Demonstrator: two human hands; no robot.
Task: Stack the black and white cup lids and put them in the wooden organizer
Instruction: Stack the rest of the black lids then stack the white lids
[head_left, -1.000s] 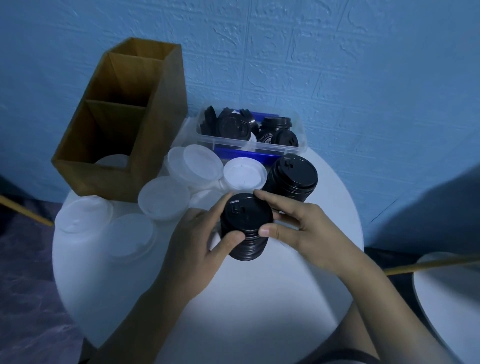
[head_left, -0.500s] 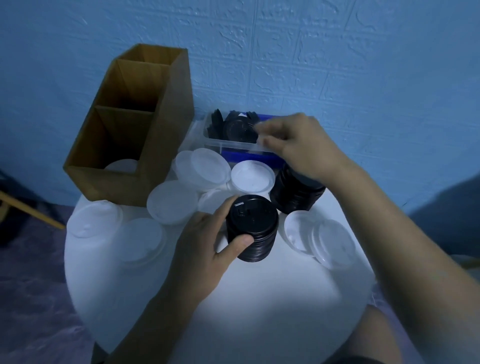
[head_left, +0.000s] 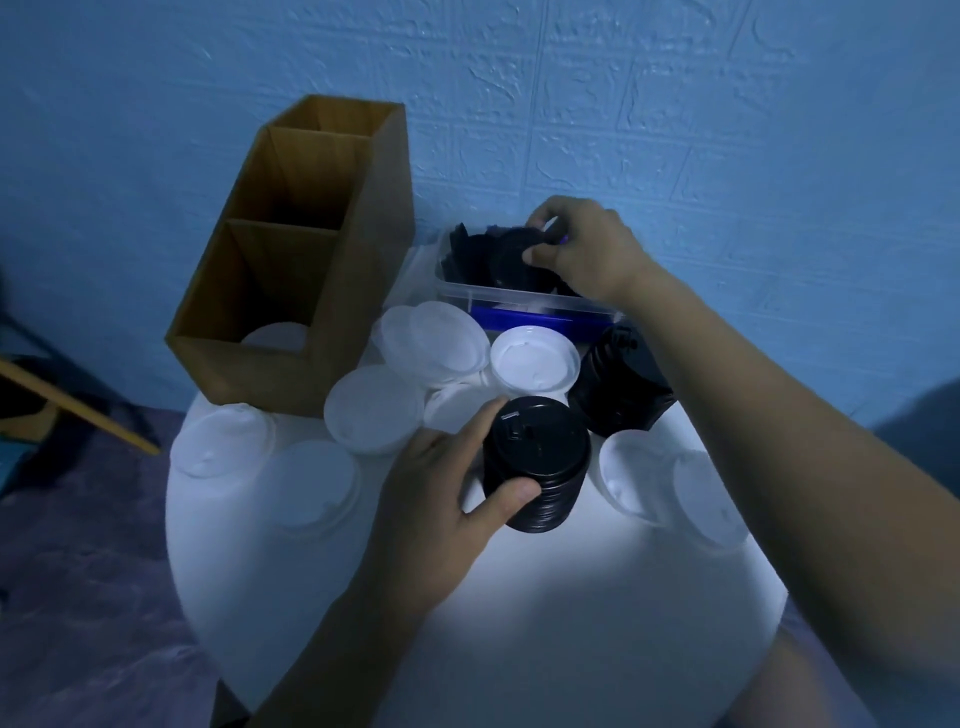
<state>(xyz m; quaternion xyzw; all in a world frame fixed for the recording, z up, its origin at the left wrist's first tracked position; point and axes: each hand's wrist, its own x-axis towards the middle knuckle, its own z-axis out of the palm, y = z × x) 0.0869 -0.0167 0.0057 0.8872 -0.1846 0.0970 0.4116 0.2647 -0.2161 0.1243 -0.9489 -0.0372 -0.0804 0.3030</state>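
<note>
- The left hand (head_left: 441, 493) curls round the short stack of round black plastic cup lids (head_left: 537, 467), mid-frame on the round white counter (head_left: 519, 597).
- The right hand (head_left: 582, 254) pinches one loose black lid (head_left: 511, 254) in the clear plastic tub (head_left: 519, 299), upper middle.
- Best to lift only one lid, then set it flat on the stack.
- The brown wooden organizer (head_left: 311, 249) stands upper left.

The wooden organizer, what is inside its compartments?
A white lid lies in the nearest compartment of the wooden organizer. The two behind it are dark; their walls hide the bottoms.
</note>
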